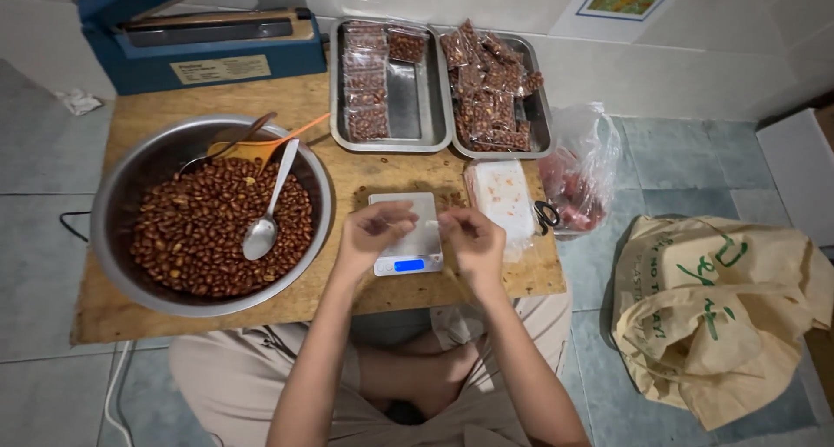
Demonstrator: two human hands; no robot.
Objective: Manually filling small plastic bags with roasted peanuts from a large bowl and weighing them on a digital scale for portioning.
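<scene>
We hold a small clear bag (427,227) between our left hand (372,231) and right hand (473,241), fingers pinched on its edges just above the digital scale (407,233) on the wooden bench (347,173); the bag is nearly see-through, so we cannot tell whether it is open. It could slip from our fingertips or knock the scale, we judge, and the spoon (265,217) leaning in the steel bowl of peanuts (213,217) could tip nuts onto the bench. Behind, two steel trays (413,108) hold rows of small clear packets of brown nuts (486,86); a blue heat sealer (200,43) bears a cream rectangular label; a cream cloth sack with green lettering (717,312) lies on the floor
</scene>
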